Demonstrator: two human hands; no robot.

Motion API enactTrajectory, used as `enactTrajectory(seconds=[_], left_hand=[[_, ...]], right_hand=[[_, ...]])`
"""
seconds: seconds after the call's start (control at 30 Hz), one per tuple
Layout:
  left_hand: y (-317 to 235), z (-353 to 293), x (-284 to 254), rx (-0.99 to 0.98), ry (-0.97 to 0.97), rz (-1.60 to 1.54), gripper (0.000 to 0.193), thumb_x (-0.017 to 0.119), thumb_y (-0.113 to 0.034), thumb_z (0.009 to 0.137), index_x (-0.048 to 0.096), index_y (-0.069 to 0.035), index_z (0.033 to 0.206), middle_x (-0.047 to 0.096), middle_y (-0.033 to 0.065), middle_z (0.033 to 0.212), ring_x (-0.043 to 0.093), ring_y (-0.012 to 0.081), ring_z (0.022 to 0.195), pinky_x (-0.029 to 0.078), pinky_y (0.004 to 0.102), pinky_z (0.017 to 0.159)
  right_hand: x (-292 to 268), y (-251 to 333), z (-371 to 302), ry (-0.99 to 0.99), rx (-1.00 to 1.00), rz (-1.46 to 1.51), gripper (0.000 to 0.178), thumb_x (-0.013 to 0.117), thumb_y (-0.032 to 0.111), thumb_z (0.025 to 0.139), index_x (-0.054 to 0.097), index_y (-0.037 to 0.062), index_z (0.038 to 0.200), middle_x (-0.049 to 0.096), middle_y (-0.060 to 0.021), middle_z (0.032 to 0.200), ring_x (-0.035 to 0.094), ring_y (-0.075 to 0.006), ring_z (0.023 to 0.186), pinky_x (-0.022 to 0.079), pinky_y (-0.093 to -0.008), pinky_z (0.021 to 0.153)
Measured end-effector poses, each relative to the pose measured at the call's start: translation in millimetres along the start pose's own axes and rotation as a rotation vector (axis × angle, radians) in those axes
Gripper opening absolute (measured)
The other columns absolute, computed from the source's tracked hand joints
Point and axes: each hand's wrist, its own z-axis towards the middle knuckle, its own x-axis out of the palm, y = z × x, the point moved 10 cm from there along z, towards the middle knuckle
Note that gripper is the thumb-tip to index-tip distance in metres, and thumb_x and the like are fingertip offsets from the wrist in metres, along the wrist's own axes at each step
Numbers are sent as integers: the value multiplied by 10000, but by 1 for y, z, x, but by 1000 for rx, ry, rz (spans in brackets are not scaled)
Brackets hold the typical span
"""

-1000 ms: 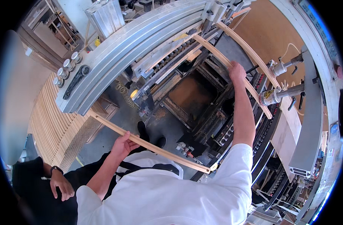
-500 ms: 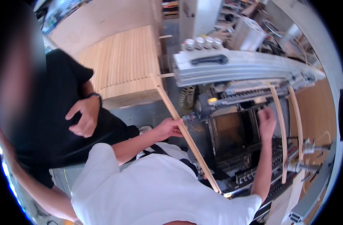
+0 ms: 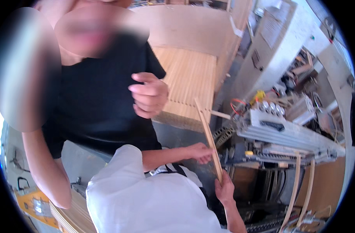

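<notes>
A long, narrow wooden strip [image 3: 207, 132] with a small hole close to its far end slants away in front of me. My left hand [image 3: 201, 152] is closed at the strip's left edge, about midway down, its fingertips partly hidden by the wood. Around the near end, my right hand [image 3: 225, 189] is wrapped with the thumb along the strip. Beyond the strip's far end lies a stack of similar wooden strips [image 3: 189, 77], a row of holes along their near ends.
A person in a black shirt [image 3: 103, 97] stands close on my left, one hand [image 3: 150, 95] raised. To the right is a machine with a grey metal beam [image 3: 290, 132], and two pale strips [image 3: 296, 182] [image 3: 307, 190] lie across it. More curved wooden pieces [image 3: 74, 215] are at lower left.
My right hand has come from over the machine to the near end of the strip and closed on it. The view has swung left, toward the person, whose hand is now higher.
</notes>
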Motion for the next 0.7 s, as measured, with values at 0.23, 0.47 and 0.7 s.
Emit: enactTrajectory(seconds=[0.23, 0.47, 0.7], left_hand=[[-108, -89, -21, 806, -473, 809, 346, 720, -227, 816, 624, -39, 1091, 657, 149, 1076, 634, 316, 1012, 513, 381, 855], [-102, -90, -4, 796, -274, 1329, 710, 787, -192, 678, 499, -91, 1319, 435, 154, 1375, 308, 393, 1368, 224, 573, 1123], [-58, -76, -11, 707, -79, 1258, 509, 726, -124, 756, 561, -118, 1238, 539, 95, 1235, 431, 313, 1264, 209, 574, 1125]], right_hand=[[3, -9, 0, -92, 19, -38, 531, 631, 129, 813, 490, 32, 1315, 629, -255, 1052, 626, -451, 933, 517, -513, 803], [-11, 38, -15, -35, -107, -268, 522, 637, 98, 783, 498, 50, 1283, 612, -179, 932, 634, -397, 801, 535, -474, 679], [-34, 86, -37, 42, -192, -516, 510, 660, 91, 765, 508, 37, 1248, 627, -142, 982, 652, -316, 855, 539, -400, 714]])
